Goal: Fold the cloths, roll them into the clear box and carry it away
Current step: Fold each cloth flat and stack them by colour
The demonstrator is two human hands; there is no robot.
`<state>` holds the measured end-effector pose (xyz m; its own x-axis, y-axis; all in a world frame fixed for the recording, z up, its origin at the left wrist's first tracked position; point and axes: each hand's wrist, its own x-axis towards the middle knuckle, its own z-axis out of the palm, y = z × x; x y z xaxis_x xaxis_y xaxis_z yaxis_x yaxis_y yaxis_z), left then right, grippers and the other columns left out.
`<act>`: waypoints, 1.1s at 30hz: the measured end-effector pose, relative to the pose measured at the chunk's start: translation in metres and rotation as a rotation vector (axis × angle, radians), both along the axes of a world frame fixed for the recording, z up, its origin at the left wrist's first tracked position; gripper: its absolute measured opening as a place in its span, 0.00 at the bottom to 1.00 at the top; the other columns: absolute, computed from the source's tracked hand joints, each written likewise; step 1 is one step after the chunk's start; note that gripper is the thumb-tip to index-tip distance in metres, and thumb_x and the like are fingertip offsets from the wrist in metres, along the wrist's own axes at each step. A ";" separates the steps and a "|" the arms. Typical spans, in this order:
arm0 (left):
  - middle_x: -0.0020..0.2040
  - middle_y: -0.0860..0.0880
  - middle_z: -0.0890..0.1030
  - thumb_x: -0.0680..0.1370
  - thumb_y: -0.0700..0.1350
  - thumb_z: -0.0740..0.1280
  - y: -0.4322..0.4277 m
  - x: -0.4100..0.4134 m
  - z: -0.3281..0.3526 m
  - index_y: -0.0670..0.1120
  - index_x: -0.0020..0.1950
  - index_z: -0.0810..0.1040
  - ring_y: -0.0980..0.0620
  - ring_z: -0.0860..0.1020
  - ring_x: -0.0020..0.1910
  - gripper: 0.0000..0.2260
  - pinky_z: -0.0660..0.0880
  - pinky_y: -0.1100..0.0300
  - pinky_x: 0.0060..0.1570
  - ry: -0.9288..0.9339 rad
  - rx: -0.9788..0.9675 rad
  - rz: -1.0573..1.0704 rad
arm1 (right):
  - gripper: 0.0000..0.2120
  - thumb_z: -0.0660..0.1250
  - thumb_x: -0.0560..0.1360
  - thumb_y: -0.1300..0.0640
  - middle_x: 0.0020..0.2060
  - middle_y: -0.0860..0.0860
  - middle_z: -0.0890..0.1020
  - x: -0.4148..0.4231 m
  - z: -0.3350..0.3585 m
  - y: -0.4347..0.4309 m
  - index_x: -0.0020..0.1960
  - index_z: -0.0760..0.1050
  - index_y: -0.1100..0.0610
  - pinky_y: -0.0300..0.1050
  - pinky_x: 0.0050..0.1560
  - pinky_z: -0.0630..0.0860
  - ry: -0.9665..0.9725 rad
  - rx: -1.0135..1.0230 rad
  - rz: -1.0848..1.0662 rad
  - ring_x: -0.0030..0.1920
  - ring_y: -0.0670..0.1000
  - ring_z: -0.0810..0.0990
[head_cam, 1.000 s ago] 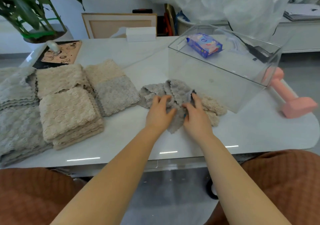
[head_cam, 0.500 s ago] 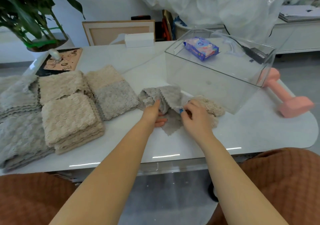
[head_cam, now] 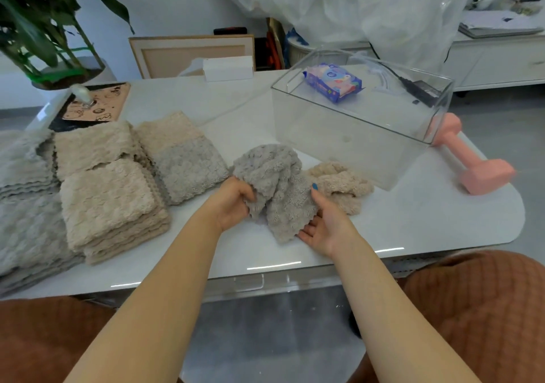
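Left hand [head_cam: 231, 202] and right hand [head_cam: 324, 226] clutch a crumpled, fluffy grey cloth [head_cam: 277, 182]; the rigid clear box [head_cam: 339, 146] stands at two o'clock.

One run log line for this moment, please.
left hand grips grey cloth | right hand holds grey cloth | clear box: no cloths inside

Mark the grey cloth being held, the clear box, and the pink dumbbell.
grey cloth [head_cam: 277, 182]: head view, bunched middle.
clear box [head_cam: 339, 146]: head view, near wall.
pink dumbbell [head_cam: 488, 176]: head view, near end.
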<state>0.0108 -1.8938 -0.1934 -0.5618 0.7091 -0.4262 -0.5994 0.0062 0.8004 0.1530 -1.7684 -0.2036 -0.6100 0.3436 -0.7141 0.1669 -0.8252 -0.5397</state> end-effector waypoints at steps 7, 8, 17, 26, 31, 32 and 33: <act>0.54 0.44 0.83 0.76 0.54 0.64 -0.033 -0.017 0.007 0.44 0.54 0.83 0.44 0.82 0.53 0.16 0.78 0.52 0.50 -0.105 -0.016 0.208 | 0.11 0.70 0.73 0.65 0.48 0.60 0.84 -0.006 0.016 -0.001 0.55 0.77 0.64 0.47 0.39 0.82 0.011 0.378 -0.144 0.43 0.55 0.84; 0.60 0.44 0.81 0.73 0.61 0.68 -0.033 -0.023 0.006 0.46 0.61 0.80 0.44 0.80 0.58 0.24 0.77 0.49 0.54 -0.069 -0.089 0.264 | 0.07 0.70 0.73 0.65 0.46 0.59 0.84 -0.005 0.021 0.000 0.51 0.78 0.64 0.47 0.39 0.82 0.053 0.422 -0.167 0.43 0.56 0.84; 0.68 0.43 0.70 0.73 0.52 0.71 -0.069 -0.010 0.031 0.67 0.51 0.76 0.45 0.75 0.62 0.11 0.74 0.45 0.62 0.571 -0.123 0.680 | 0.08 0.69 0.72 0.66 0.61 0.62 0.77 -0.001 0.038 0.013 0.49 0.83 0.58 0.54 0.59 0.76 0.378 0.559 -0.350 0.59 0.60 0.78; 0.44 0.44 0.84 0.78 0.43 0.68 -0.109 -0.003 0.060 0.40 0.52 0.79 0.45 0.84 0.45 0.08 0.81 0.52 0.43 0.453 -0.003 0.532 | 0.08 0.64 0.75 0.67 0.33 0.53 0.80 0.010 0.060 0.008 0.39 0.77 0.59 0.43 0.41 0.75 0.441 0.695 -0.207 0.37 0.52 0.77; 0.46 0.44 0.84 0.74 0.47 0.73 -0.120 -0.010 0.041 0.42 0.52 0.76 0.48 0.83 0.39 0.13 0.77 0.60 0.34 0.313 -0.507 0.214 | 0.08 0.69 0.71 0.61 0.31 0.55 0.70 0.007 0.040 0.015 0.36 0.71 0.57 0.44 0.35 0.66 0.070 0.863 0.024 0.33 0.51 0.70; 0.41 0.45 0.82 0.74 0.46 0.73 -0.120 -0.007 0.033 0.42 0.46 0.76 0.49 0.80 0.35 0.10 0.73 0.62 0.30 0.335 -0.582 0.197 | 0.06 0.69 0.70 0.60 0.33 0.56 0.70 0.005 0.032 0.014 0.39 0.72 0.57 0.45 0.36 0.65 0.006 0.889 0.100 0.34 0.52 0.70; 0.34 0.46 0.77 0.74 0.45 0.72 -0.118 -0.006 0.021 0.43 0.39 0.73 0.50 0.74 0.30 0.10 0.68 0.63 0.28 0.413 -0.629 0.204 | 0.05 0.69 0.71 0.61 0.34 0.55 0.71 0.002 0.023 0.012 0.42 0.73 0.57 0.44 0.36 0.66 -0.044 0.918 0.171 0.35 0.52 0.70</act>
